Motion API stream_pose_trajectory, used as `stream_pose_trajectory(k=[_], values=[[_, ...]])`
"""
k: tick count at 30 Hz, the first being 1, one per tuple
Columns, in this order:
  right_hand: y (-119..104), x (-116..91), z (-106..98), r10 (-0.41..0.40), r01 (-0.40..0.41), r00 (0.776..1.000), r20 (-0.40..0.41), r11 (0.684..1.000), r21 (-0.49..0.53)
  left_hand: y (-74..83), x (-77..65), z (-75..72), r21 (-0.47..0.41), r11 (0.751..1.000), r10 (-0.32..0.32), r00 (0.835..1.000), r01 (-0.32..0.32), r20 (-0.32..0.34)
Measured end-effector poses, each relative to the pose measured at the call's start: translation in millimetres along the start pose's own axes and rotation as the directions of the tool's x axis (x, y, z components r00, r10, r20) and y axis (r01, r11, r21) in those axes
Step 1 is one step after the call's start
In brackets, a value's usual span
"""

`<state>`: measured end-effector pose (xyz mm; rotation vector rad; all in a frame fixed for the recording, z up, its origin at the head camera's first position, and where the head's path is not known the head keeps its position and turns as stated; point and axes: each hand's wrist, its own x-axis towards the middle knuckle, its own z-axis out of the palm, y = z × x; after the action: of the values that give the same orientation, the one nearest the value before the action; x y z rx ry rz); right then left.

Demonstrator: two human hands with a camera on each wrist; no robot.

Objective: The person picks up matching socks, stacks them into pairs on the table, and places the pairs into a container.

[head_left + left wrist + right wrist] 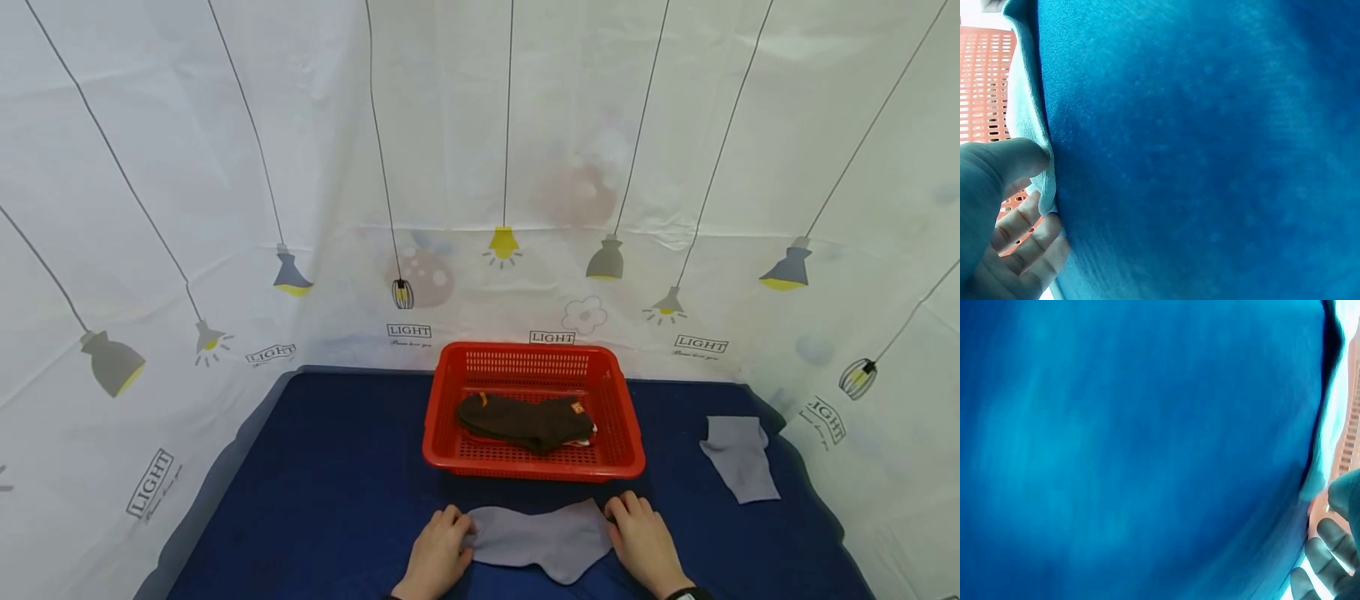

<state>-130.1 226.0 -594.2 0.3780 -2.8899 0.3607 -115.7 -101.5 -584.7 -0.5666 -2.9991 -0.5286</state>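
A grey sock (540,537) lies stretched sideways on the dark blue cloth, in front of the red basket. My left hand (438,550) pinches its left end; in the left wrist view the thumb presses on the sock's edge (1029,106) with fingers beneath. At the other end, my right hand (645,537) holds the sock between thumb and curled fingers, though its exact grip is partly hidden in the right wrist view. A second grey sock (738,454) lies apart on the right, flat on the cloth.
Behind the hands stands a red plastic basket (534,469) with dark brown socks (525,422) inside. Blue cloth (337,467) covers the table. White sheeting (465,150) printed with hanging lamps encloses the back and both sides.
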Motion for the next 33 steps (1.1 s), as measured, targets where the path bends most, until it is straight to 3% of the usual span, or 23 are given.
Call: stream_pose_trajectory(k=[4,11,18,23,29,33], values=[[12,1,-4,0.047,-0.048,0.998,-0.038,0.998,-0.034,0.1,0.1,-0.9,-0.004,1.0,-0.006,1.0,0.006,0.012],[45,6,-15,0.049,-0.058,0.983,-0.179,0.997,-0.041,0.7,-0.1,-3.2,-0.02,1.0,-0.009,1.0,0.009,0.016],[82,15,-26,0.121,-0.131,0.969,-0.216,0.991,-0.032,1.3,0.4,-3.8,-0.022,1.0,-0.019,0.999,0.02,0.036],[104,23,-33,0.149,-0.159,0.951,-0.272,0.987,-0.016,3.0,2.7,-7.3,-0.022,0.999,-0.021,0.996,0.023,0.09],[123,29,-40,0.238,-0.24,0.947,-0.215,0.971,0.014,4.5,3.4,-12.0,0.007,1.0,-0.003,0.992,0.002,0.13],[135,30,-44,0.318,-0.318,0.939,-0.131,0.948,0.021,7.6,2.9,-17.5,0.041,0.999,0.011,0.996,-0.015,0.091]])
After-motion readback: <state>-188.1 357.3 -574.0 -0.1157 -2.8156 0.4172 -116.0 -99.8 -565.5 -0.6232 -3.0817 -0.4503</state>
